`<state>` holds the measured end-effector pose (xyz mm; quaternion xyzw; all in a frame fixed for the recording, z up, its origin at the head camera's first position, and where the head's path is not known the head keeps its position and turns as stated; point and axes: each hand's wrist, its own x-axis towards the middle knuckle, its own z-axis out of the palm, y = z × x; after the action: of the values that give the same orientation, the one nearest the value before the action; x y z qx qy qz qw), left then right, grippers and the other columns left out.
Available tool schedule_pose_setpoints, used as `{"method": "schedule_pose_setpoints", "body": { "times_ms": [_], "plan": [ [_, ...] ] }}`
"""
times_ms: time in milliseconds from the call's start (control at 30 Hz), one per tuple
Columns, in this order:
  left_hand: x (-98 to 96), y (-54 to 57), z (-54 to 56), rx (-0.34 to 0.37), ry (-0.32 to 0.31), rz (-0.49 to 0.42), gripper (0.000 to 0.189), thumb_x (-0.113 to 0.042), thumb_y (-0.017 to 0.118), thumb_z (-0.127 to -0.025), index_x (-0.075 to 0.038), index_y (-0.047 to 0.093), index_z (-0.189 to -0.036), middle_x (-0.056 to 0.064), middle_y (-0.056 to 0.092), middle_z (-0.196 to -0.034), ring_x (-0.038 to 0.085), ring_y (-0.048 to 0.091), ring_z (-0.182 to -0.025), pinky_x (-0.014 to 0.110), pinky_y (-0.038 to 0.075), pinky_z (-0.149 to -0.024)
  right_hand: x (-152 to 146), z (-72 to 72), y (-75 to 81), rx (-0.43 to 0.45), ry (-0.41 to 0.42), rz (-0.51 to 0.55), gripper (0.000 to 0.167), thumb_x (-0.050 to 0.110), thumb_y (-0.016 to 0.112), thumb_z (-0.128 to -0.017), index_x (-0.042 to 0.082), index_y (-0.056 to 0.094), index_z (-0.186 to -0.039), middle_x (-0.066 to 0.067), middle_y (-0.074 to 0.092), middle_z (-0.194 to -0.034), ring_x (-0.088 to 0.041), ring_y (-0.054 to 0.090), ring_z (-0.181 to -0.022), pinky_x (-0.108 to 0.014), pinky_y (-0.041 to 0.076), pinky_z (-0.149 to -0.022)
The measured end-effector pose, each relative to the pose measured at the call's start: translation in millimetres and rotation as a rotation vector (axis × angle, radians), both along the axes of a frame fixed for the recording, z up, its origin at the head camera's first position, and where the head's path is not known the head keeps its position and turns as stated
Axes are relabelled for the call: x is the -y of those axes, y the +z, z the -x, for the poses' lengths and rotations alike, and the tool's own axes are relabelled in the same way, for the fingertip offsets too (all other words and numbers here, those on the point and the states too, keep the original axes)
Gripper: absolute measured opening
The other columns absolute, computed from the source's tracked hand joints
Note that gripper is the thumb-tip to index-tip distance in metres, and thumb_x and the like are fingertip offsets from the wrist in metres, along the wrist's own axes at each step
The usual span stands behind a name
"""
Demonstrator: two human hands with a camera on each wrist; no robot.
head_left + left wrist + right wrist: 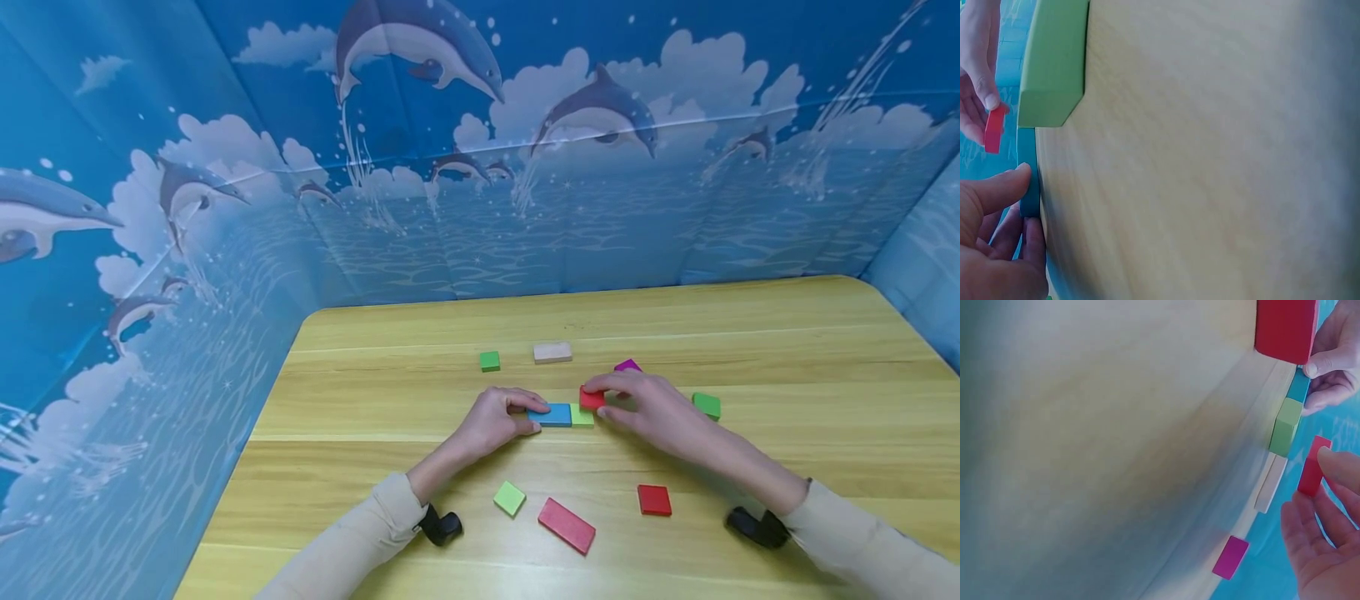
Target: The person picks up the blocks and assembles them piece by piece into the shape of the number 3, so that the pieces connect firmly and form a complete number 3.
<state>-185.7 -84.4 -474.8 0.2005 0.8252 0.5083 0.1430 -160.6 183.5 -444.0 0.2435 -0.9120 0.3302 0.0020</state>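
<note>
My left hand (491,423) grips the left end of a flat blue rectangular block (551,415) on the table, thumb at its near side. In the left wrist view, thumb and fingers sit at the end of the blue block (1030,187). Against its right end lies a light green square block (581,416). A red square block (592,399) is pinched between thumb and fingers of my right hand (651,412), at the right end of the green one. In the right wrist view, this red block (1314,467) looks raised off the table.
Behind the hands lie a green block (490,361), a whitish rectangular block (552,352) and a partly covered magenta block (627,365). Another green block (707,406) is at right. Nearer lie a light green square (510,498), a pinkish-red rectangle (567,525) and a red square (655,500).
</note>
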Motion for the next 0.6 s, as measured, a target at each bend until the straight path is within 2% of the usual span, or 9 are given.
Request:
{"method": "schedule_pose_setpoints", "body": {
  "times_ms": [233, 600],
  "plan": [
    [0.8, -0.2, 0.3, 0.003, -0.003, 0.005, 0.024, -0.002, 0.076, -0.085, -0.014, 0.079, -0.104, -0.011, 0.069, -0.11, 0.007, 0.058, -0.113, 0.025, 0.045, -0.097, 5.9, 9.5, 1.7, 0.041, 0.016, -0.012, 0.036, 0.011, 0.074, -0.089, 0.018, 0.068, -0.123, 0.004, 0.065, -0.119, -0.021, 0.061, -0.108, -0.045, 0.052, -0.089],
    [1.2, 0.9, 1.5, 0.003, -0.007, 0.004, 0.024, -0.001, 0.076, -0.084, -0.014, 0.079, -0.104, -0.01, 0.069, -0.109, 0.007, 0.058, -0.112, 0.026, 0.045, -0.097, 13.7, 28.0, 1.2, 0.081, 0.038, -0.025, 0.029, 0.01, 0.072, -0.09, 0.016, 0.07, -0.118, 0.0, 0.066, -0.119, -0.024, 0.06, -0.113, -0.047, 0.049, -0.094]
  ]
}}
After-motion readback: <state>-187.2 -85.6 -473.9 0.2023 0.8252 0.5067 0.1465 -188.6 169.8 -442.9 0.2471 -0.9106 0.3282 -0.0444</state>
